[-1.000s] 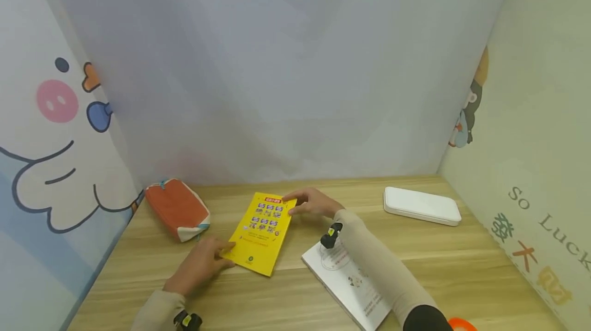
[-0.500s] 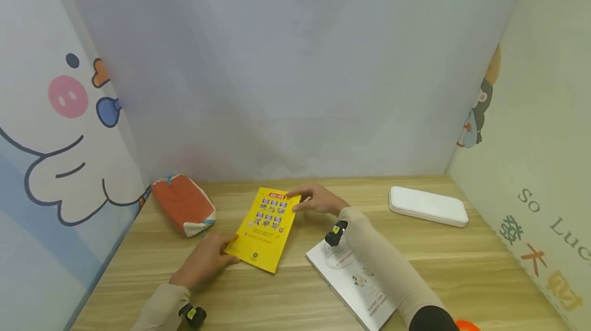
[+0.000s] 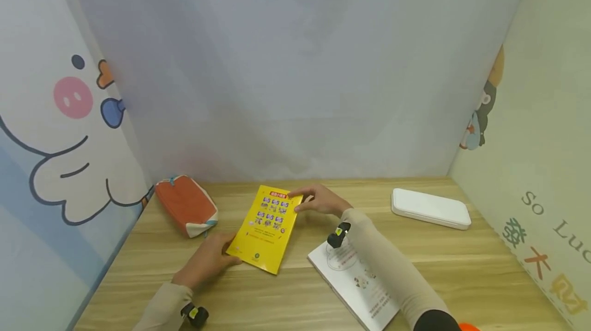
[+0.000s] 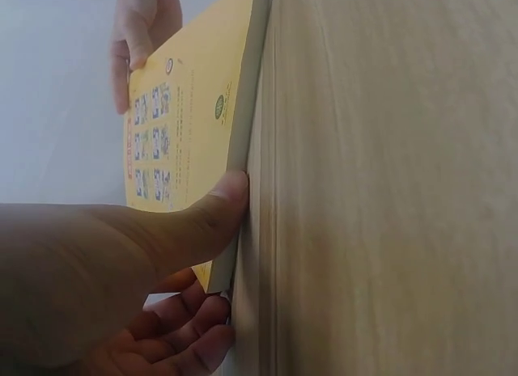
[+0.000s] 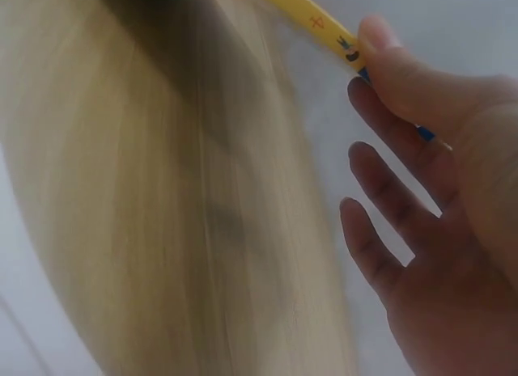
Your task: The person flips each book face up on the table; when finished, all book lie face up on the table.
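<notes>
A yellow book [image 3: 263, 231] with rows of small pictures lies between both hands, close over the wooden table. Its lower left corner is pinched by my left hand [image 3: 208, 259]; the left wrist view shows the thumb [image 4: 214, 214] at the cover's edge and curled fingers beneath. At the upper right corner my right hand [image 3: 321, 200] grips it. In the right wrist view, the thumb and index finger pinch the book's spine or edge [image 5: 324, 24], and the other fingers [image 5: 380, 174] are spread loosely below it.
Beneath my right forearm lies a white book [image 3: 339, 279] with printed drawings. An orange-red pouch [image 3: 186, 205] sits at the back left. Towards the back right is a white flat case [image 3: 431, 208]. An orange object [image 3: 468, 327] shows at the bottom edge.
The head view has turned slightly left, so everything appears shifted right. Both hands keep their hold on the yellow book, which has barely moved on the table.
</notes>
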A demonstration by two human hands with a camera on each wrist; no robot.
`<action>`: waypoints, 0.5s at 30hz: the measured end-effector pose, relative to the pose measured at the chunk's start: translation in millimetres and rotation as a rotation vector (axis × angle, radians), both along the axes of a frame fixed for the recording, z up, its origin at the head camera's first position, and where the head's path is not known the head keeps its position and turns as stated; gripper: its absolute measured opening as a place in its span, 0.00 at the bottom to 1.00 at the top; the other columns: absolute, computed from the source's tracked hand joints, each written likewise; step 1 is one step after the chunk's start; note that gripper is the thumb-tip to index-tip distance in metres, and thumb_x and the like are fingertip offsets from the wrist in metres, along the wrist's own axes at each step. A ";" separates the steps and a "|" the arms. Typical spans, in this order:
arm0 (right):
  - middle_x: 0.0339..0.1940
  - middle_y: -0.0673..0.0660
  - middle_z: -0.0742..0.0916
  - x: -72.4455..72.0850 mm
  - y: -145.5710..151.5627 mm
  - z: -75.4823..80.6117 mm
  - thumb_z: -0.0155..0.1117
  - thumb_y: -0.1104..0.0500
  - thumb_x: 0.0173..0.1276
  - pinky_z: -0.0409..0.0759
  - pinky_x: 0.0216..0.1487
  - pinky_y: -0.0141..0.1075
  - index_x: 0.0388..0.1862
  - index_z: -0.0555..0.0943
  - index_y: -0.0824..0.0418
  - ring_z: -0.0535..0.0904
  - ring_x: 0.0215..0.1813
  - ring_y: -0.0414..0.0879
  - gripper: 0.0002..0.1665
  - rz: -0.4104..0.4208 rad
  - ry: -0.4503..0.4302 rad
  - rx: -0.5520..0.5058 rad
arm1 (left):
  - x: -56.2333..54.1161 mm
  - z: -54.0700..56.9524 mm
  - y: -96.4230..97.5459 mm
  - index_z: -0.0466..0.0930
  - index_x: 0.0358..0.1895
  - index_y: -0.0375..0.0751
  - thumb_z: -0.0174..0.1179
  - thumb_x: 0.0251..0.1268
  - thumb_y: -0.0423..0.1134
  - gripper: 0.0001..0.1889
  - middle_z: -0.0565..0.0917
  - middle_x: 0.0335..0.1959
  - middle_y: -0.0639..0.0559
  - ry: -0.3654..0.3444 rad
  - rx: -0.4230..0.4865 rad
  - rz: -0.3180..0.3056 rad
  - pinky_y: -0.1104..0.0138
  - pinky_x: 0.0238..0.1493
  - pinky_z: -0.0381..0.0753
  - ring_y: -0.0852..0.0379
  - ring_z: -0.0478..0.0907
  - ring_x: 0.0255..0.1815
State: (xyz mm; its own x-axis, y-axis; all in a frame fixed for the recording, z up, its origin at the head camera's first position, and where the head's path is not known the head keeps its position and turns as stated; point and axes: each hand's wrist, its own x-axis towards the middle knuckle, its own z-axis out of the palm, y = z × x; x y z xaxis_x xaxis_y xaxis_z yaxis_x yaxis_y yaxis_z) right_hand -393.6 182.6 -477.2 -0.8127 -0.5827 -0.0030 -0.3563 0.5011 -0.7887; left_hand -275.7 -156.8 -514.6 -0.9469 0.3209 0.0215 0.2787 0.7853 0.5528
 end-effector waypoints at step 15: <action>0.69 0.59 0.83 0.3 0.5 0.3 0.75 0.58 0.67 0.84 0.51 0.36 0.66 0.82 0.56 0.85 0.51 0.56 0.28 0.020 -0.028 -0.113 | -4.5 -2.8 -2.4 0.74 0.67 0.29 0.78 0.55 0.43 0.38 0.80 0.46 0.47 -0.079 0.018 0.019 0.56 0.49 0.75 0.54 0.73 0.46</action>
State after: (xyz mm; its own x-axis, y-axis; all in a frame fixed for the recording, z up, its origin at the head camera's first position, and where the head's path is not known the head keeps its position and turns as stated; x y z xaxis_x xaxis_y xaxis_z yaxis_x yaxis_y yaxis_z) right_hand -393.3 183.1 -476.9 -0.8017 -0.5964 0.0405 -0.3419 0.4019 -0.8494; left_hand -280.2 -159.2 -517.4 -0.9517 0.3032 -0.0481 0.2188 0.7799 0.5864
